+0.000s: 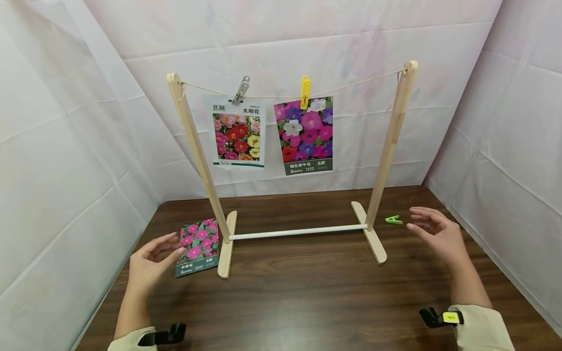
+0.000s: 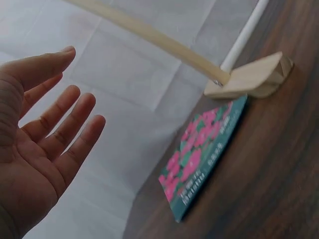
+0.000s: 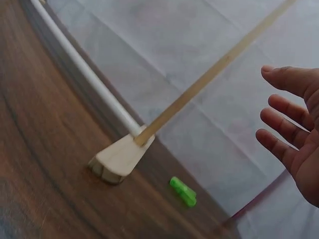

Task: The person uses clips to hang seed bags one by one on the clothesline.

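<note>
My left hand [image 1: 151,263] hovers at the left, fingers loosely bent and holding nothing. Just beside it a seed packet with pink flowers [image 1: 199,243] lies on the table against the stand's left foot; the left wrist view shows the same packet [image 2: 199,154] beyond the spread fingers. On the other side my right hand [image 1: 439,236] is held in the air, thumb apart from the fingers, with nothing in it. A small green clothespin [image 1: 393,220] lies to its left, between hand and stand; the right wrist view has this clothespin [image 3: 183,191] below the fingers.
A wooden stand [image 1: 391,141] with a white crossbar [image 1: 298,232] stands mid-table. From its string [image 1: 351,86] hang two seed packets: a white-bordered one [image 1: 237,136] under a grey clip [image 1: 241,89], and a petunia-like one [image 1: 307,136] under a yellow clothespin [image 1: 305,91]. White cloth surrounds the table.
</note>
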The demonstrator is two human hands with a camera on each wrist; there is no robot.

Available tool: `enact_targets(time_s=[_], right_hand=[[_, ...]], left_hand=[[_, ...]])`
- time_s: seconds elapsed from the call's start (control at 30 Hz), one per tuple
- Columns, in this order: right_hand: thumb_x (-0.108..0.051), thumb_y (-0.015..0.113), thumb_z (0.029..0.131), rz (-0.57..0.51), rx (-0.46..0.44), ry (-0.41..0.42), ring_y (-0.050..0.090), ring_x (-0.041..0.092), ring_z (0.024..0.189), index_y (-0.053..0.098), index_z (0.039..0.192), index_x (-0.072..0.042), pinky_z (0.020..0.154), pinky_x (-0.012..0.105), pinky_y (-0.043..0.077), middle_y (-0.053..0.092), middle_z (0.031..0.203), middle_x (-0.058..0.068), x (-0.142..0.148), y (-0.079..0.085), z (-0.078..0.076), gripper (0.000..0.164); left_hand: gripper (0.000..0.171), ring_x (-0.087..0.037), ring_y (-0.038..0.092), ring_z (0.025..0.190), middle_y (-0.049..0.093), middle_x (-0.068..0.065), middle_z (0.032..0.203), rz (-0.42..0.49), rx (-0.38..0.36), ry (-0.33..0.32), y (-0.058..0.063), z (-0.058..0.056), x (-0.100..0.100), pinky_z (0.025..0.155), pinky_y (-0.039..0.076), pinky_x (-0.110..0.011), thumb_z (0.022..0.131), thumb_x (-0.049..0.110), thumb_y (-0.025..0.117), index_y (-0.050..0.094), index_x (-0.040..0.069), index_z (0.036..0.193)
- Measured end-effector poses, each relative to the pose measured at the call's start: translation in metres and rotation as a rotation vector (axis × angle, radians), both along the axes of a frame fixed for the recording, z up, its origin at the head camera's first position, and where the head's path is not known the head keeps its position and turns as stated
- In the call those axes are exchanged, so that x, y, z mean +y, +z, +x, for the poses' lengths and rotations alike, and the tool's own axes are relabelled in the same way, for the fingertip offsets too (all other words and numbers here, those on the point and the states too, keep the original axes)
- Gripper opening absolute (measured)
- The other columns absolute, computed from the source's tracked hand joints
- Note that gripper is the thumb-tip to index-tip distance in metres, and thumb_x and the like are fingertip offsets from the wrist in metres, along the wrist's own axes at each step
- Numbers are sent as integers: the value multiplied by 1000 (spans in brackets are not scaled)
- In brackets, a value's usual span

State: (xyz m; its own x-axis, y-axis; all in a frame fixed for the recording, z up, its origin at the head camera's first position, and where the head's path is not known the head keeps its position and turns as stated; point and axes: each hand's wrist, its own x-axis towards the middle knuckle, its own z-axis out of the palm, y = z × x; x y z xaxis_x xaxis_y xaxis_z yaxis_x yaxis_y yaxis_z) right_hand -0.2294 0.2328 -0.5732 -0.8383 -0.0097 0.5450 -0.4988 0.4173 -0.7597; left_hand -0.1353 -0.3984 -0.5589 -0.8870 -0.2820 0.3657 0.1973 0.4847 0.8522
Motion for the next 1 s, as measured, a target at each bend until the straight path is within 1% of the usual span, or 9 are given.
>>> enact_targets(time_s=[0.13,0.37,0.47,0.6,0.67,0.73,0.87,0.9,1.0], right_hand=[[0,73,86,4,-56,-42,61,-1,97,63,123,4,75,9,49,61,117,-11,5,-14,-2,39],[-12,73,90,25,-142,-119,57,-7,93,62,120,7,77,6,45,59,109,-16,7,-29,-6,37],[-13,72,90,5,-173,-133,57,-8,91,62,120,7,76,6,45,58,104,-23,9,-35,-8,37],[-14,71,91,8,-198,-185,56,-12,85,63,118,7,71,5,46,59,97,-25,12,-43,-14,35],[-15,70,92,20,-209,-229,54,-14,83,65,117,6,69,5,45,61,97,-20,14,-47,-17,33],[-15,69,92,32,-221,-267,52,-16,82,66,116,5,69,5,44,64,98,-11,16,-51,-22,31],[-10,69,92,28,-243,-285,52,-16,78,67,114,6,65,8,46,69,99,11,17,-59,-33,28],[-9,68,92,22,-251,-283,52,-15,77,67,114,6,64,8,46,70,98,13,17,-61,-36,27],[-4,68,90,-4,-265,-282,52,-15,75,67,113,8,61,10,47,71,94,9,18,-69,-43,26]], left_hand=[[46,-2,65,93,71,2,106,9,-37,15,-8,-1,-8,78,50,-13,84,10,78,63,3,127],[48,1,63,96,70,-2,111,-39,-113,25,-21,-3,-26,79,49,-10,85,19,79,62,4,128],[50,1,62,98,70,-4,114,-62,-145,22,-24,-3,-33,79,47,-10,85,23,79,62,5,128],[54,3,62,95,70,-4,115,-60,-190,15,-29,-6,-41,77,49,-11,85,26,78,60,4,130],[57,5,62,94,70,-3,114,-62,-217,18,-33,-8,-45,76,49,-11,84,28,79,59,3,131],[59,6,60,93,70,-3,114,-66,-248,28,-37,-10,-48,75,48,-10,83,29,80,58,2,132],[64,6,60,92,69,-10,115,-66,-296,36,-46,-15,-55,75,46,-8,81,30,82,57,1,132],[65,6,60,92,69,-12,116,-62,-306,36,-48,-16,-56,75,46,-8,80,30,82,57,0,132],[68,3,60,92,68,-15,115,-65,-320,27,-54,-20,-58,75,46,-9,78,29,84,57,0,133]])
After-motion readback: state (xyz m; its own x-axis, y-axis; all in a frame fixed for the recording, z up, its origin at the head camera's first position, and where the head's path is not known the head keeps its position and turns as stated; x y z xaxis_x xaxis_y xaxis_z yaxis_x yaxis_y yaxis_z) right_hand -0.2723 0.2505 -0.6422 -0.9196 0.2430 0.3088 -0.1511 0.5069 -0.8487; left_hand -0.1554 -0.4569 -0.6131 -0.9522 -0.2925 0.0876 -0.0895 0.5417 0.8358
